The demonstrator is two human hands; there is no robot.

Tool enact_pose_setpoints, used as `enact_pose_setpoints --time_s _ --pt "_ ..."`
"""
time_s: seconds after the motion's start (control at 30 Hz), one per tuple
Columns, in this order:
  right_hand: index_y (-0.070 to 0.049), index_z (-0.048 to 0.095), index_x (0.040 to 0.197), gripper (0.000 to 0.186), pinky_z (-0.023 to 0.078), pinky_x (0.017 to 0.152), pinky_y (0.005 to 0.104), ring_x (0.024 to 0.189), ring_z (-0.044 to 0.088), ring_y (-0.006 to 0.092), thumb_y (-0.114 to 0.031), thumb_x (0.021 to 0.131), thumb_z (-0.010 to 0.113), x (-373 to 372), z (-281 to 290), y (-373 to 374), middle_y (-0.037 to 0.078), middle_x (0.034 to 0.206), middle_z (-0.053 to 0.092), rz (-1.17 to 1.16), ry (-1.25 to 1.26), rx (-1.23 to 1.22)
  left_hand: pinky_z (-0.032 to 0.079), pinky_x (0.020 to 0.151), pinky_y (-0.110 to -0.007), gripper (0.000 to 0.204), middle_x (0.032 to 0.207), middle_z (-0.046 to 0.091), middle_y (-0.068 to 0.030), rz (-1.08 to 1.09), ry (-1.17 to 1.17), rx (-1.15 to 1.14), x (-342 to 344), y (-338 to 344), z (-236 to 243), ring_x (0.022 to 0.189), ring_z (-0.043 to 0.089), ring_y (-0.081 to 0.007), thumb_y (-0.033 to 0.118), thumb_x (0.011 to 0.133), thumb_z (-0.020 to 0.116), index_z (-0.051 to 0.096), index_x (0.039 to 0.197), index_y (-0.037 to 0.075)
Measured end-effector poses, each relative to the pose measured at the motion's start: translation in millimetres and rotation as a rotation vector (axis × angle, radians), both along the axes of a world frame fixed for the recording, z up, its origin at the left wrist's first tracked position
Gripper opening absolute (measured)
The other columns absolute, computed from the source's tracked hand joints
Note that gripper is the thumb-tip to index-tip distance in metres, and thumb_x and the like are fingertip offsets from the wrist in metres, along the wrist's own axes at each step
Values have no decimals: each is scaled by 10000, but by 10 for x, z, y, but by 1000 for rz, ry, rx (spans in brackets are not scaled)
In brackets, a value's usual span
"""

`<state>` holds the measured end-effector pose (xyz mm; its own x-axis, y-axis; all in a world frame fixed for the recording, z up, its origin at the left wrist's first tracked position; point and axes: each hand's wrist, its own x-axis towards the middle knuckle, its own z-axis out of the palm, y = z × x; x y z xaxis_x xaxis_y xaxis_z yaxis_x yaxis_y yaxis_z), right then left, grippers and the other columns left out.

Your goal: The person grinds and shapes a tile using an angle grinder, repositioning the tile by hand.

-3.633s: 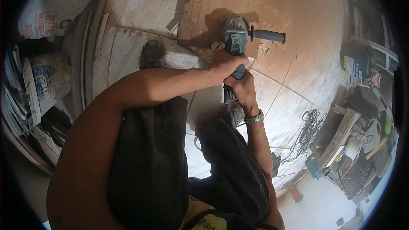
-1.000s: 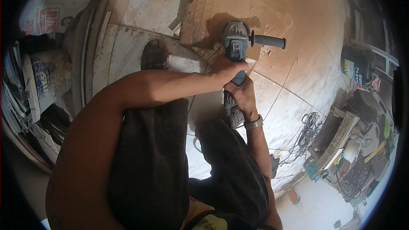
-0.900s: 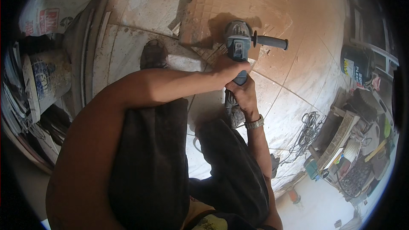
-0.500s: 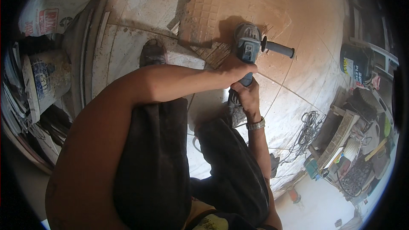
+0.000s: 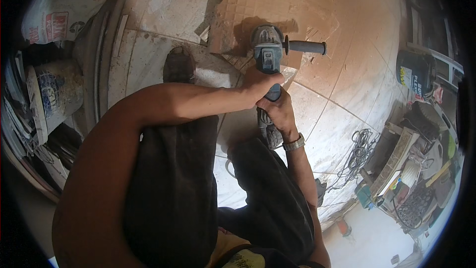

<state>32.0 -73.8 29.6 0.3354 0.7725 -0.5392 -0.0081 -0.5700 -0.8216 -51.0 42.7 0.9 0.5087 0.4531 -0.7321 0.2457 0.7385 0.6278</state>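
Note:
An angle grinder (image 5: 268, 55) with a blue-grey body and a round guarded head is held over a dusty, orange-brown tile (image 5: 230, 20). Its black side handle (image 5: 307, 46) sticks out to the right, with no hand on it. My left hand (image 5: 259, 85) is closed around the grinder's body behind the head. Just behind it, my right hand (image 5: 280, 111) grips the rear end of the tool. A watch sits on my right wrist. The grinder's head hides its disc, so I cannot tell whether the disc touches the tile.
My shoe (image 5: 179, 65) stands on the dusty floor tiles left of the work. A bundle of cable (image 5: 359, 154) lies at right, near a crate of tools (image 5: 396, 161) and a dark container (image 5: 414, 72). On the left are a stained bucket (image 5: 57, 89) and a printed sack (image 5: 69, 10).
Both hands have shifted left with the grinder still in their grip. Its head has moved left across the dusty tile, and dust now looks hazier there.

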Motion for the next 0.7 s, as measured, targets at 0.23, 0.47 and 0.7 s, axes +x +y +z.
enact_pose_setpoints --time_s 0.23,0.47,0.7 --pt "58 660 1174 453 555 805 316 882 679 155 -164 837 867 61 34 -34 75 1012 739 -56 -14 -66 543 719 -354 335 908 709 -74 -41 47 4 131 11 97 802 675 -176 241 729 857 708 946 34" --pt "47 657 1159 420 547 793 313 861 665 149 -155 848 853 136 -34 -139 65 999 731 -140 -37 -47 539 727 -352 323 906 704 -59 -126 -18 -20 316 -44 -13 799 662 -173 236 736 848 703 956 48" --pt "41 663 1159 395 547 789 309 869 668 143 -142 858 843 93 26 -145 57 1001 735 -177 20 -41 556 694 -363 334 849 725 -85 -92 -52 81 319 -101 -59 746 676 -182 271 718 852 719 882 12"
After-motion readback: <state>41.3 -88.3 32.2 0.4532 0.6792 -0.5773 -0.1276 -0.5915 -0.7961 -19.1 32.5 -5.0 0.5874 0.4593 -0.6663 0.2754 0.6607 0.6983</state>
